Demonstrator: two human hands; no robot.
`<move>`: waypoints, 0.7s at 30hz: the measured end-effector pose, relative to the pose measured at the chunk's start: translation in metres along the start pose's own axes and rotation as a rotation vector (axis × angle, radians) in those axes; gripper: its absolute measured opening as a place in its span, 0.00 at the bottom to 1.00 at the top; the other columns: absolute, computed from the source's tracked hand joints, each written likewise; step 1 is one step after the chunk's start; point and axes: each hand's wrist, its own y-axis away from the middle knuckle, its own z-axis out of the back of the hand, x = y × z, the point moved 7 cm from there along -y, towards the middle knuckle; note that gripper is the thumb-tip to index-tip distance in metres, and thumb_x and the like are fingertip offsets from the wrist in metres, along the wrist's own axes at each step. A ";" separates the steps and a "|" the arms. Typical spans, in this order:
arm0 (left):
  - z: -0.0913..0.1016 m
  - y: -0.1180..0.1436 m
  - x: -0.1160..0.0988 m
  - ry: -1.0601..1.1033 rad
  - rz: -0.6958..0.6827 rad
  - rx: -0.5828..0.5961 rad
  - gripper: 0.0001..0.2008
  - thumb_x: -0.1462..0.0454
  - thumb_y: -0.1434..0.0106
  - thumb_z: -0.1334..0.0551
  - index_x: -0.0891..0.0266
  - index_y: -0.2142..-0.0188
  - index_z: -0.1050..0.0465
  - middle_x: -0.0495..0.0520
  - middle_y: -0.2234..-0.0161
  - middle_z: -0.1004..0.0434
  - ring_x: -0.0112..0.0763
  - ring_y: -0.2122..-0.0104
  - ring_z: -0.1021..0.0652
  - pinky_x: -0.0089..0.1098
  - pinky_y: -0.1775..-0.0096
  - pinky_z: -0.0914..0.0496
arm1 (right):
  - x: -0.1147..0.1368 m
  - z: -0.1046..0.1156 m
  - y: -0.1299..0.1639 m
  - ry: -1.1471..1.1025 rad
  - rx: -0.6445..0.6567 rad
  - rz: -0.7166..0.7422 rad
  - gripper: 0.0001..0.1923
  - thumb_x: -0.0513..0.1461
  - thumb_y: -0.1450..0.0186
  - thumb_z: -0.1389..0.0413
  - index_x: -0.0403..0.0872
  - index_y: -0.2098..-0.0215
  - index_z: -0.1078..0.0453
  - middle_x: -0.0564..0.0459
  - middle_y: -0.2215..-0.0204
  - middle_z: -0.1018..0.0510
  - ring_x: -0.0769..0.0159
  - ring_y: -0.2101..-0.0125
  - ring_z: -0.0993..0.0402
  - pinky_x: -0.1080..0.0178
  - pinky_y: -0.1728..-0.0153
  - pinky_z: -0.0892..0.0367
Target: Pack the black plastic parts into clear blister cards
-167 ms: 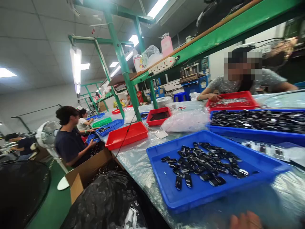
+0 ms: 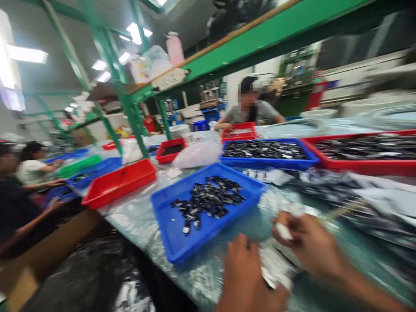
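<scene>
The picture is motion-blurred. My left hand (image 2: pixel 245 277) is low at the table's near edge, its back toward me, right beside a crinkled whitish piece (image 2: pixel 273 268); the blur hides whether it grips it. My right hand (image 2: pixel 308 247) is just to the right, fingers pinched on a small white piece (image 2: pixel 284 232). Ahead of both hands stands a blue tray (image 2: pixel 169 225) with several small black parts (image 2: pixel 208 199) lying loose in it.
A red tray (image 2: pixel 118 184), another blue tray (image 2: pixel 269 162) and a long red tray (image 2: pixel 364 167) hold more black parts. The table is covered in plastic film (image 2: pixel 136 216). A person (image 2: pixel 250 110) works across the table; others sit at the left (image 2: pixel 19 203). A green shelf frame (image 2: pixel 130 108) rises above.
The view has swung right and down. Both my hands have come into the picture near the table's front edge; before, only a sliver of one hand showed at the bottom.
</scene>
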 end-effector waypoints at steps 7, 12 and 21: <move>-0.004 -0.002 0.005 -0.124 -0.008 0.174 0.29 0.62 0.42 0.44 0.65 0.41 0.38 0.66 0.42 0.39 0.54 0.43 0.35 0.55 0.42 0.41 | 0.000 -0.011 -0.001 -0.259 -0.022 -0.133 0.32 0.61 0.42 0.47 0.47 0.88 0.45 0.61 0.90 0.52 0.75 0.88 0.56 0.66 0.83 0.59; -0.006 -0.002 0.009 -0.150 -0.067 0.164 0.25 0.59 0.39 0.44 0.59 0.42 0.38 0.61 0.46 0.36 0.49 0.49 0.30 0.51 0.48 0.35 | -0.010 -0.020 0.005 -0.280 0.003 -0.117 0.31 0.57 0.38 0.47 0.46 0.88 0.43 0.57 0.89 0.44 0.74 0.86 0.52 0.66 0.83 0.58; 0.001 -0.002 0.003 -0.162 -0.074 0.101 0.23 0.61 0.41 0.43 0.61 0.46 0.35 0.60 0.52 0.34 0.47 0.54 0.28 0.49 0.51 0.33 | 0.005 -0.035 0.015 -0.135 0.120 -0.096 0.31 0.57 0.35 0.50 0.44 0.87 0.39 0.58 0.89 0.46 0.75 0.87 0.54 0.66 0.83 0.59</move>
